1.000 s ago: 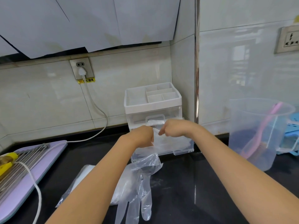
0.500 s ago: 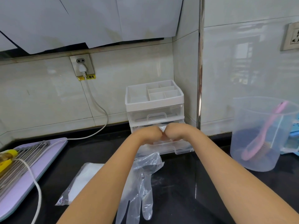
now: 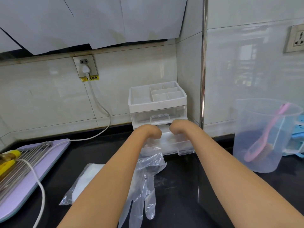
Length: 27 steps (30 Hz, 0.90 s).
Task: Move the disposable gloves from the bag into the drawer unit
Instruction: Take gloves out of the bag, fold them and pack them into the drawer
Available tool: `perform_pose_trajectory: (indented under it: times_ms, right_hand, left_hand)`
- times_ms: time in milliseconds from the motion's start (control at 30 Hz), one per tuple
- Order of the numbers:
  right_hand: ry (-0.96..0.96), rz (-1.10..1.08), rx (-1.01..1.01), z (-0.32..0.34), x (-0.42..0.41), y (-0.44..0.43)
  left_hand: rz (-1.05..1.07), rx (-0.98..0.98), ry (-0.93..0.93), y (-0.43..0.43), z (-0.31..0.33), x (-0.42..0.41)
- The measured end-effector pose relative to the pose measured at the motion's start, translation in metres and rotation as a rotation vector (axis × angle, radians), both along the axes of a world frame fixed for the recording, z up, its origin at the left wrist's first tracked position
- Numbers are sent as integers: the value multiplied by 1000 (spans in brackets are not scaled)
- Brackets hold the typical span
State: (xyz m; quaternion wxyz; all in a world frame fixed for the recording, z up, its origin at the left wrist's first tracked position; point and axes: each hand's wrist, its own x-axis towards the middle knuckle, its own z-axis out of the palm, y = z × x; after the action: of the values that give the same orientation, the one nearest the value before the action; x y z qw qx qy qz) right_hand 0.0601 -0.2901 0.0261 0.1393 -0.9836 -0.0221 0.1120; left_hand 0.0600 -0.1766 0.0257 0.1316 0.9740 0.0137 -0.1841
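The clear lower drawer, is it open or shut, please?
Open: the clear plastic lower drawer juts forward beyond the shut upper drawer.

Glossy black countertop (image 3: 181,186) lay under my fingers (image 3: 156,133). Behind them was a pale tiled wall (image 3: 41,99). Up and left of them I logged a wall socket (image 3: 85,65) with a white plug (image 3: 86,69), a yellow label (image 3: 90,78) below it, and a white cable (image 3: 100,105) dropping to the counter. White paper sheets (image 3: 98,18) hung above. Right of my fingers stood a metal corner strip (image 3: 204,63), then a shiny side wall (image 3: 246,66) showing reflections, with a second socket (image 3: 294,38) far right.
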Motion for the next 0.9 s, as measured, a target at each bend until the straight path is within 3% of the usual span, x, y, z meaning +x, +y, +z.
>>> perform_pose_trajectory:
  times_ms: [200,333,533,633,900]
  right_hand:
    - [-129,-21,257,7,-12,-13]
    - [-222,175,481,-1,-36,-22]
    - [-570,533,202,-57,-66,-15]
    - [-701,580,117,-85,-63,-4]
    - [-929,597,231,-100,-56,14]
  left_hand:
    - [-64,-47,-200,15,8,-18]
    - [-79,-249,-365,39,14,-45]
    - [17,-312,-510,75,-23,-104]
    - [74,-321,-538,78,-54,-117]
    - [171,-237,-661,74,-92,-121]
